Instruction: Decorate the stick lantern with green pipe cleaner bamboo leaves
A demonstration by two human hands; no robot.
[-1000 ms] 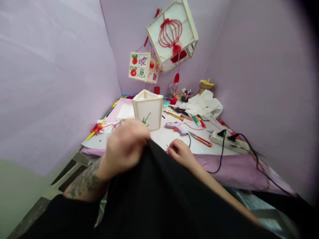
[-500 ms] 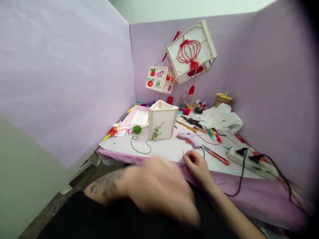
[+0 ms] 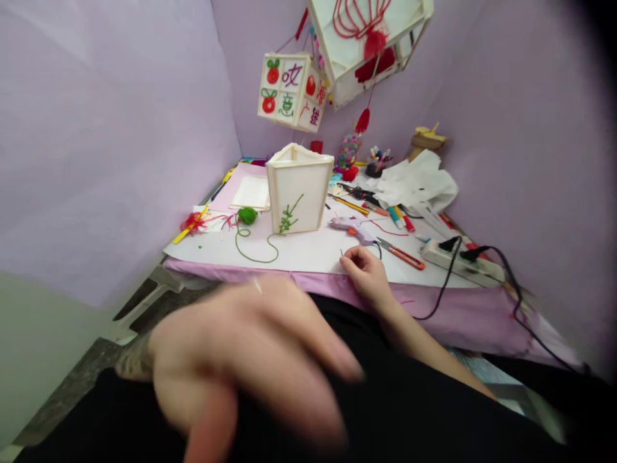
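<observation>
A triangular paper lantern point(image 3: 299, 193) stands on the bench point(image 3: 313, 254), green yarn point(image 3: 247, 216) to its left; a glue gun point(image 3: 349, 226), snips point(image 3: 399, 252) and a power strip point(image 3: 460, 263) lie to its right.

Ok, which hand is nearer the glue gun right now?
Right. The right hand rests on the table edge just below the glue gun; the left hand is blurred, close to the camera, off the table.

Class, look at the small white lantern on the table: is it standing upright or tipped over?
Upright. The lantern stands on its base on the white sheet, its open top facing up.
</observation>
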